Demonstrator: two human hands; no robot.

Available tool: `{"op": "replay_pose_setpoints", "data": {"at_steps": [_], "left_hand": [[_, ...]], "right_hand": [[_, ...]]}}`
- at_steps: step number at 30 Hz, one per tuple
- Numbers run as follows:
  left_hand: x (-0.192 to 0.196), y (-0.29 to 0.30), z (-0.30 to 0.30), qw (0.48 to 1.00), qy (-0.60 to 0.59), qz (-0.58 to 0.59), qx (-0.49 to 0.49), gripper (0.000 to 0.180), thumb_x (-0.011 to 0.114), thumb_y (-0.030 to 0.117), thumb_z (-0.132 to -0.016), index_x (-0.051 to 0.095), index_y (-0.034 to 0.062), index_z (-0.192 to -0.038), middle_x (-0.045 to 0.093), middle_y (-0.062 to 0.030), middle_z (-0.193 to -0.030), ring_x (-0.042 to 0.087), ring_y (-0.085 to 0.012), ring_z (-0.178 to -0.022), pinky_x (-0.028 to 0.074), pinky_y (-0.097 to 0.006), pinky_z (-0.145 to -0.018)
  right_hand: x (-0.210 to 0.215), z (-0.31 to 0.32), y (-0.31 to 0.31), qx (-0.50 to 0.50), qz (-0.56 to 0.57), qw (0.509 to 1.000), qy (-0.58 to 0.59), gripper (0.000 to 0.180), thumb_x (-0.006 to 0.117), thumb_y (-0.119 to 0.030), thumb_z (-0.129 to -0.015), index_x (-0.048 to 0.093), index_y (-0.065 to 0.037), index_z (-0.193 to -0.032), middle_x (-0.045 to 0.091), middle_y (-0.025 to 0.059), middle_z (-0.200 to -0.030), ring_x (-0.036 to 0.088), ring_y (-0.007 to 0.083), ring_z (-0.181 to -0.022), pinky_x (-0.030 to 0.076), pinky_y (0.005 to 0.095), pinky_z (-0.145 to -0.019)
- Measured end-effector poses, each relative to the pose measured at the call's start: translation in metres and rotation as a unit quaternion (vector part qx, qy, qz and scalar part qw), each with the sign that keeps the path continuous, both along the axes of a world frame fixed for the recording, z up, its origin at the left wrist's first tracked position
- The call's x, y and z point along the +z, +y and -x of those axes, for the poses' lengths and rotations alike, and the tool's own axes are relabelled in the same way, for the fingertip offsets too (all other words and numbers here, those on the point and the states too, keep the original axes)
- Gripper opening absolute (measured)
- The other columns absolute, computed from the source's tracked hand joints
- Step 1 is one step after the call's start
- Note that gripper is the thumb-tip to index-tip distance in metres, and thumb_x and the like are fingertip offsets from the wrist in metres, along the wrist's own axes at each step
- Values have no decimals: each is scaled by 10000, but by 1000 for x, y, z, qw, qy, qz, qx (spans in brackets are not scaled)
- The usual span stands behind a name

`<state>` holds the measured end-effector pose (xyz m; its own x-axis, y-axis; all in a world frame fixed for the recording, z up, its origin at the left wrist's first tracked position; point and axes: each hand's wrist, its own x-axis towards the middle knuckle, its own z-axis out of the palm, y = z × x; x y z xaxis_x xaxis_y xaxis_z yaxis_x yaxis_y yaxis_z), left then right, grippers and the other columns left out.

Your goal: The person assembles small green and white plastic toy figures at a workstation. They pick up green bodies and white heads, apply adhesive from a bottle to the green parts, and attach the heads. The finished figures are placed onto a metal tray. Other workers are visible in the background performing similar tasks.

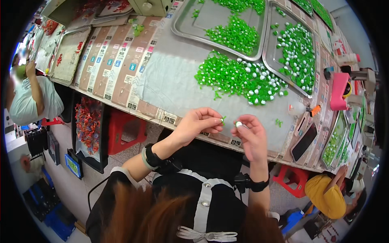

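My left hand (pixel 201 123) is over the near edge of the table, its thumb and fingers pinching a small green plastic piece (pixel 223 119). Beside it, a little apart, my right hand (pixel 253 137) grips a small white ball-shaped piece (pixel 238 124) between thumb and fingertips. Beyond both hands a loose heap of green plastic pieces (pixel 219 77) lies on a pale sheet (pixel 168 83). White round parts mix in at the heap's right side. One loose green piece (pixel 278 122) rests to the right of my right hand.
Behind the heap are two metal trays (pixel 261 48) (pixel 279 67) of green pieces. At right lie a phone (pixel 304 141), an orange-handled tool (pixel 314 110) and a pink tape dispenser (pixel 339 91). A red stool (pixel 127 133) and a black tray (pixel 103 156) stand left below the table. Other people sit at both sides.
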<state>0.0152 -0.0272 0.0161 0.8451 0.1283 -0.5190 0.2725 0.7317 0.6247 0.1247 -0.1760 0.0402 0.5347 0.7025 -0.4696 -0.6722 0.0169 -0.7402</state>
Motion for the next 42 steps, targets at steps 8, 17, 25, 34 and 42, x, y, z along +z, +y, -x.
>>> {"op": "replay_pose_setpoints", "data": {"at_steps": [8,17,25,34,42], "left_hand": [[9,-5,-8,994,29,-101,4,163,518,86,-785,518,-35,-894,569,-87,-794,570,-128,-723,470,-213,-629],[-1,-5,-8,996,14,-84,-11,163,512,59,-783,515,-48,-906,572,-92,-806,575,-128,-739,471,-206,-644],[4,-5,-11,993,24,-108,-29,160,512,64,-784,520,-55,-890,578,-94,-787,572,-119,-719,469,-204,-633],[3,-8,-10,991,4,-130,-19,137,535,60,-770,528,-47,-856,581,-78,-751,566,-108,-680,465,-204,-609],[31,-5,-10,980,-34,-189,-51,112,531,53,-774,534,-41,-834,575,-68,-750,558,-93,-697,457,-202,-635]], "right_hand": [[-21,-1,-5,-24,-11,999,27,236,505,8,-749,497,16,-985,548,84,-906,541,145,-783,435,255,-702],[-25,8,4,-40,8,999,-10,159,524,7,-743,523,28,-901,566,101,-868,554,138,-755,444,246,-692],[-26,10,5,-36,35,997,-61,138,550,-18,-742,530,27,-870,580,85,-803,555,121,-713,449,229,-659],[-27,11,4,-17,44,996,-70,100,566,1,-725,543,26,-819,587,82,-783,557,112,-693,446,215,-647],[-9,12,0,-22,36,993,-111,79,580,32,-700,570,19,-777,588,80,-784,551,109,-708,436,204,-651]]}}
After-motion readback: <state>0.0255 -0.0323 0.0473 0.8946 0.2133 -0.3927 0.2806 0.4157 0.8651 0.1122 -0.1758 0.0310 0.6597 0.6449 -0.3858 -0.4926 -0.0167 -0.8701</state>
